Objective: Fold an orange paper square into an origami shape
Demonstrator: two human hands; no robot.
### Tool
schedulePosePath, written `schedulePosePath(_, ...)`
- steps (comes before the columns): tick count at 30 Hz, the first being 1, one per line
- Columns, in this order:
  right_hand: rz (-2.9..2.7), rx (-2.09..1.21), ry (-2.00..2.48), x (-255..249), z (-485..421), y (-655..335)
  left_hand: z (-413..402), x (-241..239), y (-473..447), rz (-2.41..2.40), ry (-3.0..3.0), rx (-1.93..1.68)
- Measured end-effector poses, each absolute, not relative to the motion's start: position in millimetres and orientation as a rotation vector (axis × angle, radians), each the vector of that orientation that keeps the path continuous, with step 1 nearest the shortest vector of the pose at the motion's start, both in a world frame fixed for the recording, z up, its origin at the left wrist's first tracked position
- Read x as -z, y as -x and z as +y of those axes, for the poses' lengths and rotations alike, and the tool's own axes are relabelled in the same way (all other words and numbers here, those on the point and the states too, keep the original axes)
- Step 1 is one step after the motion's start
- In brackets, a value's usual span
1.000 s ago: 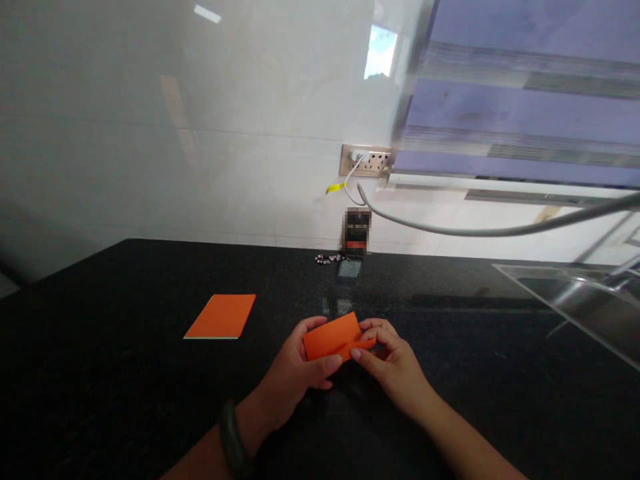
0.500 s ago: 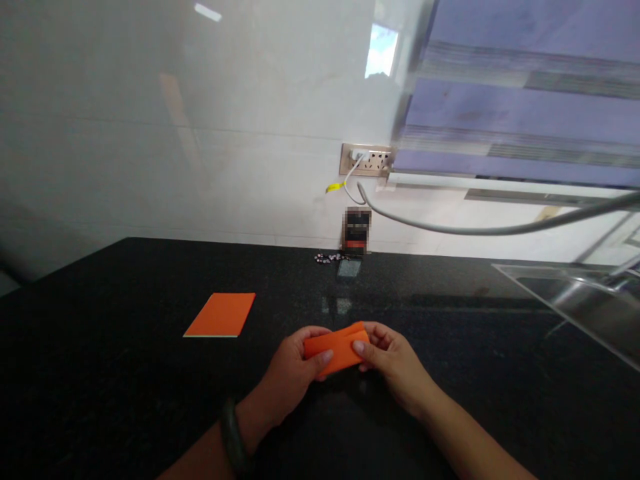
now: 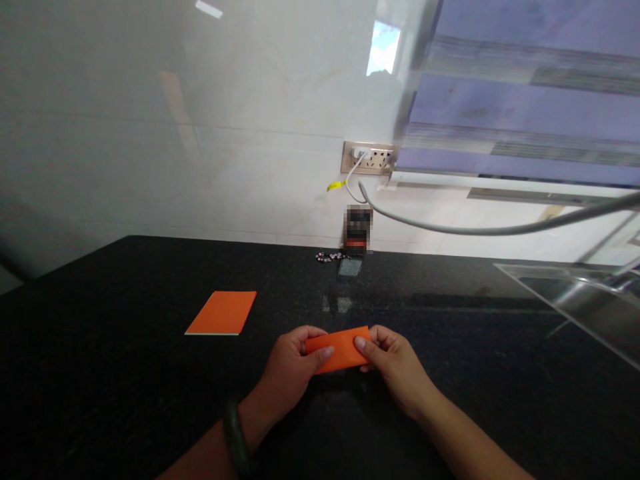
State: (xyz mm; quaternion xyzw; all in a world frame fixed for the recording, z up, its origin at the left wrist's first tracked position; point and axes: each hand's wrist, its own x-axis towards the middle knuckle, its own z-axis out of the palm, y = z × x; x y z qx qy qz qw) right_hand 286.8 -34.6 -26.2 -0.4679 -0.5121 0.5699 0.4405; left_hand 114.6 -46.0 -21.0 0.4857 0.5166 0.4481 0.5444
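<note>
At six o'clock, our left grip (image 3: 291, 363) pinches the orange paper (image 3: 343, 350) at its nine o'clock end, our right grip (image 3: 397, 363) at three; we should match edges, then press gently.

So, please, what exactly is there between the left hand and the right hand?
In the head view, an orange sheet spans from the left hand to the right hand, with both thumbs on it.

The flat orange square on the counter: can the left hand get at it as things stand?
Probably yes: nothing visible stands between the left hand and the flat orange square, but that hand holds folded orange paper.
</note>
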Motion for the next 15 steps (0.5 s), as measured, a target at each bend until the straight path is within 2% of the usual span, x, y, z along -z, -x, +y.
schedulePosePath(15, -1.314, -1.349, 1.195, 29.1, -34.0, -286.2, -44.6, 24.4, -113.9, 1.271, -1.217, -1.016)
